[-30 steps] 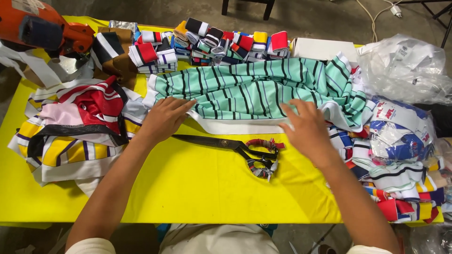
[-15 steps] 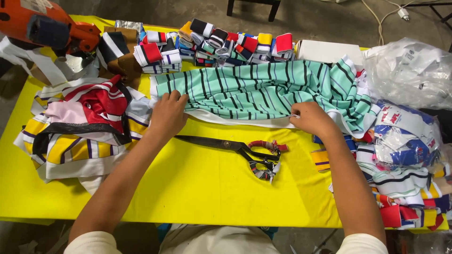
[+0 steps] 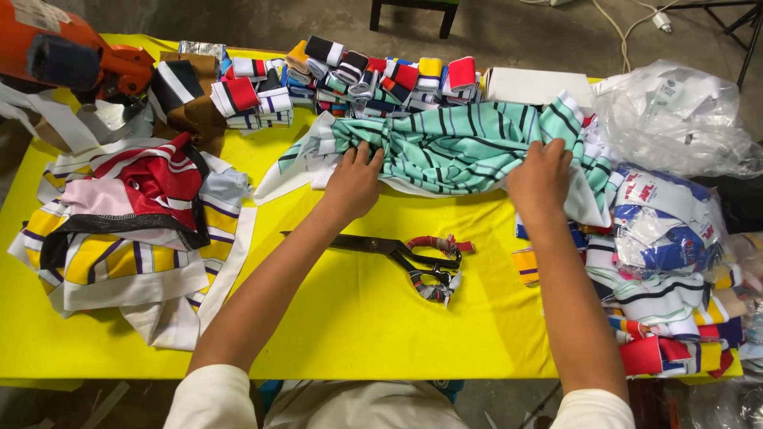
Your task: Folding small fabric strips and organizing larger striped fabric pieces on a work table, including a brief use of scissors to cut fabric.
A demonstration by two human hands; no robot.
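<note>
A mint-green fabric piece with dark stripes is seen bunched across the far middle of the yellow bench, with a white edge trailing out at its left end. The left hand is laid on the left part of this fabric, its fingers bent down into the cloth so that a fold is gripped under them. The right hand is pressed on the right part of the same fabric, its fingers curled over a gathered ridge of the cloth, which is held beneath them. Just behind the fabric, rows of small folded rib-knit pieces in red, white, black, yellow and blue are stacked along the far edge, and a flat white box is set beside them. Between the two forearms, near the fabric but apart from it, a pair of large black scissors is lain flat, its handles wrapped in red and striped cloth. To the left, a heap of red, white, yellow and black garment scraps is spread on the bench, and an orange machine is partly seen at the far left corner. To the right, a clear plastic bag is crumpled above a pile of mixed striped collars and cuffs.
</note>
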